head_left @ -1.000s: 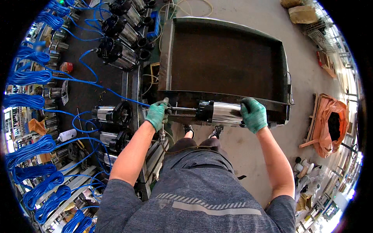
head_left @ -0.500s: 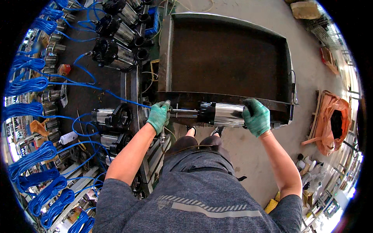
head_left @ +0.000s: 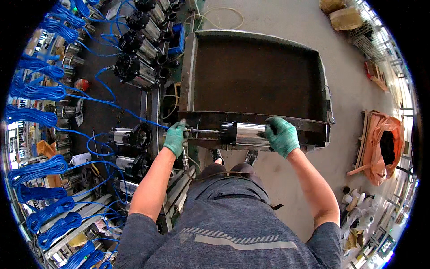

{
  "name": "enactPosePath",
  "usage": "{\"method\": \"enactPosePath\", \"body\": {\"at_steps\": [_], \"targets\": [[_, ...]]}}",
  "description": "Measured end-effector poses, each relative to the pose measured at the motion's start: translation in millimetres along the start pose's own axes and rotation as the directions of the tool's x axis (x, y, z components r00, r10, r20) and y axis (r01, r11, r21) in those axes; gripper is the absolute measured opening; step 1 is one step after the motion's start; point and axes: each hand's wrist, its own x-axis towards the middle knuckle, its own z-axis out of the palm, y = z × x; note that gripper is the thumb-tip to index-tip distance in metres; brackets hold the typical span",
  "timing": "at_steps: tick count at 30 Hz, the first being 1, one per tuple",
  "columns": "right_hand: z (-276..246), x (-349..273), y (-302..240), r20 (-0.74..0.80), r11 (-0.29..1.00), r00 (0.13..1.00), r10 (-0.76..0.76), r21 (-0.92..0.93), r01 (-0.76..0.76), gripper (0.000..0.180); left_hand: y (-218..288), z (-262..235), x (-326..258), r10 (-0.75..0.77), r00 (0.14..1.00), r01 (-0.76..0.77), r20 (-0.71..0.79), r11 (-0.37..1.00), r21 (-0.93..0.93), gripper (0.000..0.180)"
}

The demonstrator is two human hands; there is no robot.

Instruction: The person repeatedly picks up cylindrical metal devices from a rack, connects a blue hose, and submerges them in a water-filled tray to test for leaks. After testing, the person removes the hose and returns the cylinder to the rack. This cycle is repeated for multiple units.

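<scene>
A shiny steel cylindrical pump body with a black end collar and thin shaft (head_left: 244, 133) lies level along the near rim of the large dark rusty metal tray (head_left: 255, 76). The right hand (head_left: 281, 136), in a green glove, wraps its fingers around the steel end. The green-gloved left hand (head_left: 174, 138) closes its fingers on the shaft tip. Similar pumps with blue coiled cables (head_left: 134, 71) crowd the bench at left.

I hold a pump motor (head_left: 244, 134) level across the near rim of the dark metal tray (head_left: 255, 76): a shiny steel cylinder with a black end cap and a thin shaft sticking out to my left.
</scene>
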Motion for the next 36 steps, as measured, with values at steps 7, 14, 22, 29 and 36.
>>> {"method": "enactPosePath", "body": {"at_steps": [7, 14, 22, 29, 36], "targets": [[-41, -40, -23, -0.148, 0.912, 0.900, -0.409, -0.110, 0.396, 0.028, 14, 73, -59, 0.229, 0.897, 0.022, 0.377, 0.830, -0.558, 0.025], [-60, -122, -8, 0.080, 0.954, 0.978, 0.193, 0.219, -0.206, 0.047, -17, 259, -161, 0.283, 0.724, 0.084, 0.629, 0.869, -0.487, 0.033], [-140, -201, 174, -0.284, 0.863, 0.822, 0.493, 0.042, -0.504, 0.024, -46, 244, -176, 0.192, 0.634, -0.351, 0.749, 0.934, 0.059, 0.031], [-126, -182, 273, -0.224, 0.731, 0.705, 0.673, 0.056, -0.680, 0.029, -75, 128, -145, 0.327, 0.880, -0.403, 0.344, 0.897, 0.181, 0.022], [-84, -165, 294, -0.352, 0.763, 0.688, 0.635, 0.148, -0.629, 0.033, -68, 27, -116, 0.595, 0.802, -0.495, 0.059, 0.605, 0.624, 0.022]]}}
